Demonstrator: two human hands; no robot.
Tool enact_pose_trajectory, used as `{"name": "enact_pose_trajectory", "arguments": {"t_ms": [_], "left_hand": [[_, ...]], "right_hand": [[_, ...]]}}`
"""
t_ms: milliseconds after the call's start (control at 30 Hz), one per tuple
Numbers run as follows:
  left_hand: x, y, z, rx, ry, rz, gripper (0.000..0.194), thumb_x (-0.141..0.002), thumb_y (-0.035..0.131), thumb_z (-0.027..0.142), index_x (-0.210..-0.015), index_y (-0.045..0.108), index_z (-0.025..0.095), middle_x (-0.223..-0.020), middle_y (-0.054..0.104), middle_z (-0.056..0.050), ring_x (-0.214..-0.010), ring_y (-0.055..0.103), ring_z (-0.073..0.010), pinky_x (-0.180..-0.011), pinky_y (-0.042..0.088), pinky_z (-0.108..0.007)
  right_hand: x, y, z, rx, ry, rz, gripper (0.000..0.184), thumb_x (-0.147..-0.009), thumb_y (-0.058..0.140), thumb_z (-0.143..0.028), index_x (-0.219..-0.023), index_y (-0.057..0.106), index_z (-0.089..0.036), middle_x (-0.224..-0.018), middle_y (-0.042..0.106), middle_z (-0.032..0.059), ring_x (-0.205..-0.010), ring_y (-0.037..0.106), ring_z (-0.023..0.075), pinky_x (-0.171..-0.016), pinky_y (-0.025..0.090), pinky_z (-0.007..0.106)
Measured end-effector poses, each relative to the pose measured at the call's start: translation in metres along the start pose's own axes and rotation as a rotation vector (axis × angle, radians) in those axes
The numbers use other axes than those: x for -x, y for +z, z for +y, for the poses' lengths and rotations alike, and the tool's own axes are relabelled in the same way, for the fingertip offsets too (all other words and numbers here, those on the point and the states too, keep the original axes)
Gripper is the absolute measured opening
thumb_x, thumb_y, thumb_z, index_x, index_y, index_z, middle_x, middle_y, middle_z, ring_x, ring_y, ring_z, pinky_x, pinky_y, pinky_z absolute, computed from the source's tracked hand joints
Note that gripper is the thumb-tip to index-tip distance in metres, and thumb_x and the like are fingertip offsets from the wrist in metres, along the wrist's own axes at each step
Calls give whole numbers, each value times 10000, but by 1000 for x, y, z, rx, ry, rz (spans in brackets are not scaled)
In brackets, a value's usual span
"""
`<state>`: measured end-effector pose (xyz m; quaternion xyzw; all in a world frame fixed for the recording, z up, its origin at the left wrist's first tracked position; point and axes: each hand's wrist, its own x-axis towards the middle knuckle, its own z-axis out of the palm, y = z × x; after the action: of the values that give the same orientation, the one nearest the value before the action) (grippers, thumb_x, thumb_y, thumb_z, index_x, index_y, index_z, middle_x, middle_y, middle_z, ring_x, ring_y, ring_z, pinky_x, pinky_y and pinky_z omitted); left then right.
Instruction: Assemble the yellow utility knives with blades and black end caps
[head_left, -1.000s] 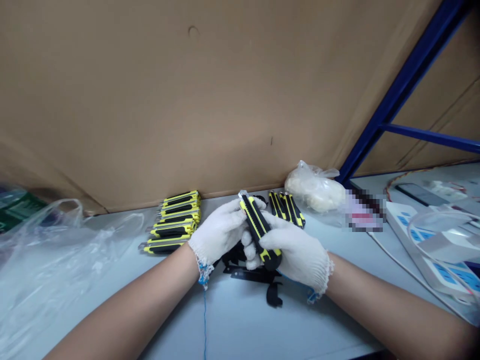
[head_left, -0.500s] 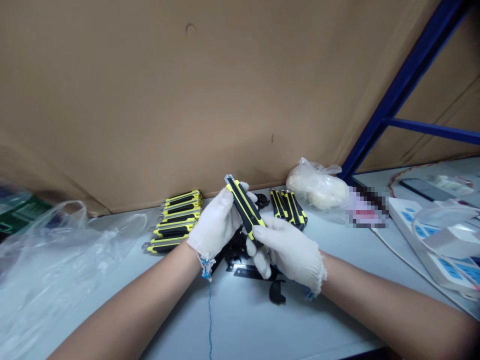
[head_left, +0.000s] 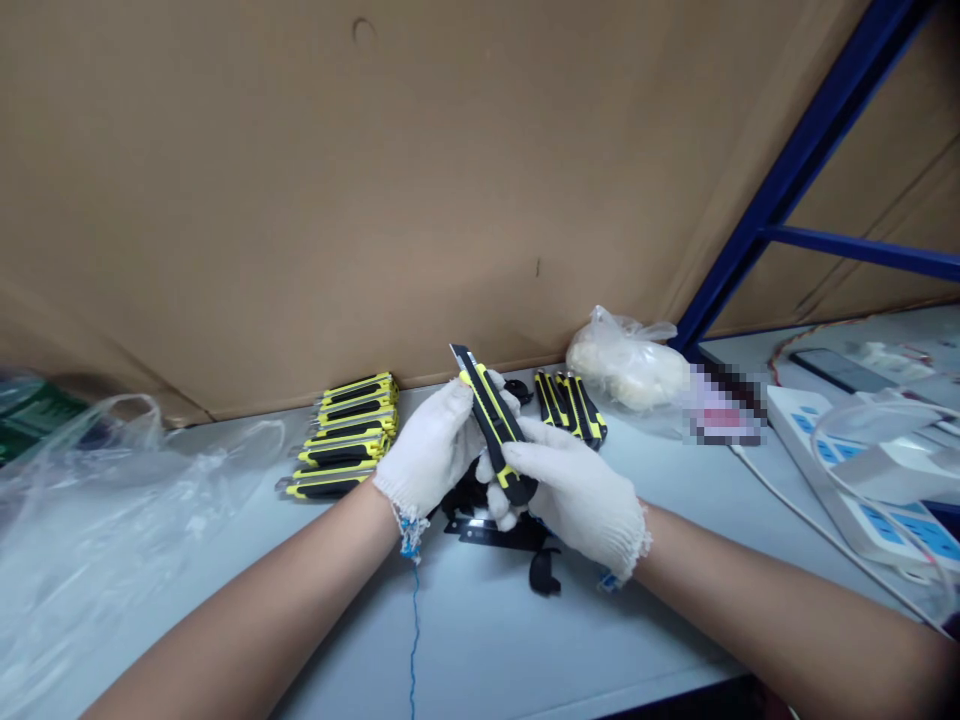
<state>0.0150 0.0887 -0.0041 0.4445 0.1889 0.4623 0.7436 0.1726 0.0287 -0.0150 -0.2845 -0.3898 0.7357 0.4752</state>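
Note:
Both hands wear white knit gloves and together hold one yellow-and-black utility knife [head_left: 495, 425], tilted with its blade end up and to the left. My left hand [head_left: 431, 452] wraps its upper part. My right hand [head_left: 577, 492] grips the lower end. A short blade tip shows at the top of the knife. Under the hands lie loose black parts [head_left: 510, 535] on the grey table [head_left: 480, 640]. A stack of finished knives [head_left: 341, 437] lies to the left, and a smaller row of knives [head_left: 570, 405] lies behind my right hand.
A cardboard wall [head_left: 375, 190] stands behind the table. Clear plastic bags [head_left: 97, 520] lie at the left. A tied bag with something pale [head_left: 626, 362] sits at the back. White power strips [head_left: 862, 470], cables and a phone [head_left: 829, 368] are at the right, by a blue rack frame [head_left: 787, 190].
The knife has turned a little in my hands and come slightly lower, and its blade tip now sticks out at the top. Both hands keep their grip.

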Motion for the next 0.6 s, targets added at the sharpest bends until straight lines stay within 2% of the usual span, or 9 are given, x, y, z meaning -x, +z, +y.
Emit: {"name": "enact_pose_trajectory", "arguments": {"t_ms": [133,233,300,367,433,500,567,600], "left_hand": [[-1,-3,-3,-11,0,54,441,-1019,685,546,-1238,656,165,-1057,763,-108,-601,629,-125,-562,516,-266],[-1,1,-5,-50,28,48,426,-1049,639,539,-1237,651,157,-1048,760,-106,-578,615,-117,-548,510,-263],[0,5,-6,-75,69,15,412,-1052,642,533,-1205,660,151,-1025,753,-94,-593,620,-112,-596,541,-262],[3,8,-8,-100,93,-14,402,-1047,655,527,-1187,665,150,-918,732,-63,-617,640,-124,-646,572,-265],[6,10,-9,-127,22,-37,419,-1059,625,545,-1257,646,176,-737,656,2,-548,620,-131,-612,578,-274],[7,11,-8,-153,-97,-51,463,-1068,575,587,-1356,596,225,-597,517,73,-419,542,-130,-502,541,-278],[6,11,-6,-217,-174,-35,497,-1065,540,626,-1401,563,260,-575,456,92,-375,515,-142,-443,510,-286],[5,12,-4,-281,-161,-2,489,-1063,537,623,-1390,568,261,-596,476,81,-398,538,-151,-451,515,-293]], "right_hand": [[-3,-2,1,-26,45,-31,306,-883,825,-375,-1021,630,-184,-924,755,65,-649,724,176,-587,626,319],[-2,-1,3,-16,12,24,308,-912,799,-419,-964,603,-187,-847,747,47,-540,687,159,-487,582,284],[-1,0,4,-15,5,80,344,-930,775,-472,-925,568,-198,-750,725,29,-451,636,147,-415,527,257],[-2,-1,5,-5,23,110,382,-924,768,-517,-905,546,-206,-673,702,21,-406,612,152,-382,495,248],[-4,-3,6,-10,29,87,401,-882,793,-526,-917,566,-197,-698,717,37,-435,643,168,-401,521,264],[-7,-4,7,-31,6,38,410,-827,819,-509,-954,600,-187,-776,736,51,-508,683,179,-447,563,284],[-11,-6,6,-31,-36,30,388,-813,809,-476,-999,613,-197,-834,728,35,-562,684,169,-478,573,289],[-13,-7,5,9,-48,53,348,-827,788,-448,-1005,608,-210,-829,712,16,-559,660,157,-471,555,281]]}}
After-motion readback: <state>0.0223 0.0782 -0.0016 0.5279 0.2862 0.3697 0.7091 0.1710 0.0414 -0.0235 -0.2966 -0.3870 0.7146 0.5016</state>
